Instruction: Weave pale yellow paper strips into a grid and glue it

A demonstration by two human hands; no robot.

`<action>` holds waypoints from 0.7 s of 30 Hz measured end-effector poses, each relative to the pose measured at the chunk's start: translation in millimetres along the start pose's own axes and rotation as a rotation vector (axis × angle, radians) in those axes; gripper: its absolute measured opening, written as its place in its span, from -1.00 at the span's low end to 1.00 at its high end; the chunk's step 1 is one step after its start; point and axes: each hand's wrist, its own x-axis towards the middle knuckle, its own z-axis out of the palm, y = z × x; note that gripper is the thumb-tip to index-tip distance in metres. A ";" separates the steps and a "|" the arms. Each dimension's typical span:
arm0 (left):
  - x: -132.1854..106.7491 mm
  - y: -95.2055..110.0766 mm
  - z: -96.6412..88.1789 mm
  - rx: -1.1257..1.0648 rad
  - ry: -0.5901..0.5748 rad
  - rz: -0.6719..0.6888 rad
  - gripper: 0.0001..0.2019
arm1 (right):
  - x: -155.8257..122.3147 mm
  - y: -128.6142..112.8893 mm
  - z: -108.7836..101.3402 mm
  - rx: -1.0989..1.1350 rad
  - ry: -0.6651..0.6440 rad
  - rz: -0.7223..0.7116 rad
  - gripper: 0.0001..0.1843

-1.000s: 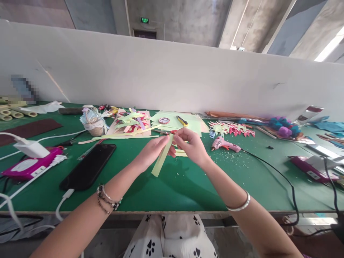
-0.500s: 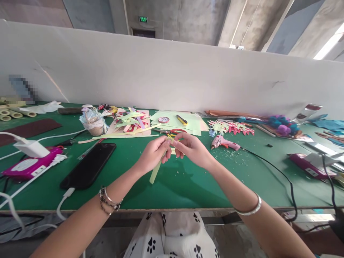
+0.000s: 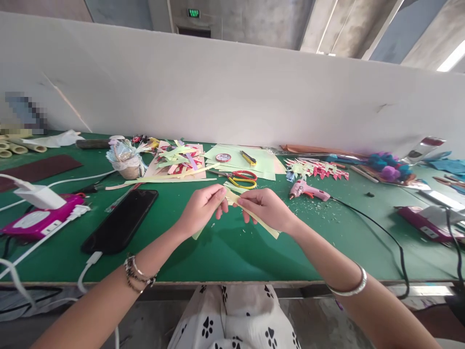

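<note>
Both my hands meet over the green table (image 3: 232,252), each pinching a pale yellow-green paper strip (image 3: 269,229). My left hand (image 3: 201,208) grips one end of the strip with closed fingers; a short piece shows below its palm. My right hand (image 3: 267,208) pinches the strip near the same spot, and the strip runs under it down to the right. Red and yellow scissors (image 3: 241,178) lie just behind the hands. A pink glue gun (image 3: 308,190) rests to the right of my right hand.
A black phone (image 3: 121,220) on a charging cable lies at the left, beside a pink power strip (image 3: 38,220) with a white charger. Cut paper scraps (image 3: 178,162), green sheets (image 3: 250,162), a tape roll (image 3: 223,157) and a small basket (image 3: 127,162) sit further back. A white partition wall stands behind.
The strip hung down to the left from my left hand; now it is folded or turned and trails down to the right under my right hand. Both hands dropped slightly.
</note>
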 end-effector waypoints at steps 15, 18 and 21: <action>-19.8 -7.6 -11.7 -0.031 -0.084 -0.088 -0.70 | -6.3 5.3 10.0 -0.238 -0.042 -0.037 -0.78; -21.9 -8.0 -8.7 0.007 -0.100 -0.092 -0.71 | -3.6 -0.9 17.4 -0.273 -0.006 -0.073 -0.75; -23.1 -7.4 -7.3 0.002 -0.102 -0.100 -0.72 | -1.3 -2.5 23.1 -0.287 -0.009 -0.093 -0.90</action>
